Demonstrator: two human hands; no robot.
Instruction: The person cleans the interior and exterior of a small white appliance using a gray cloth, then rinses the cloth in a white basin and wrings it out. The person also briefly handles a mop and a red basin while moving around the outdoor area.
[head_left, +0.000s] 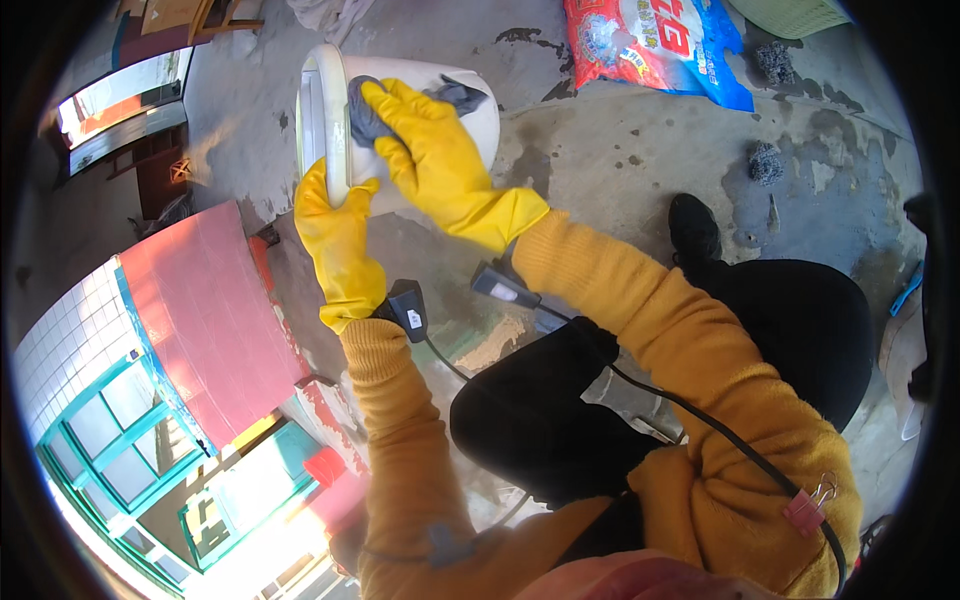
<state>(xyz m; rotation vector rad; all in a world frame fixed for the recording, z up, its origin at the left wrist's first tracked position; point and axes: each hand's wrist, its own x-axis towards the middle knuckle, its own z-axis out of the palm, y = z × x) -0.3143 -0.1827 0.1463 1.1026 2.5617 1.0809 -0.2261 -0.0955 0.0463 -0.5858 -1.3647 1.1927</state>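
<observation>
A white plastic bucket (420, 71) lies tipped on its side on the concrete floor, its mouth facing left. My left hand (335, 240), in a yellow rubber glove, grips the bucket's thick rim (339, 120) at the lower edge. In my right hand (431, 142), gloved the same way, is a bunched grey cloth (365, 112) pressed against the bucket's outer wall just behind the rim. A loose end of the cloth sticks out beyond my fingers. Much of the bucket's side is hidden by my right glove.
A red and blue plastic bag (652, 45) bearing writing lies at the top. Two steel wool balls, one farther (775, 62) and one nearer (766, 163), sit on the floor by a pale green basket (795, 15). Black cables (720, 427) run from my wrists.
</observation>
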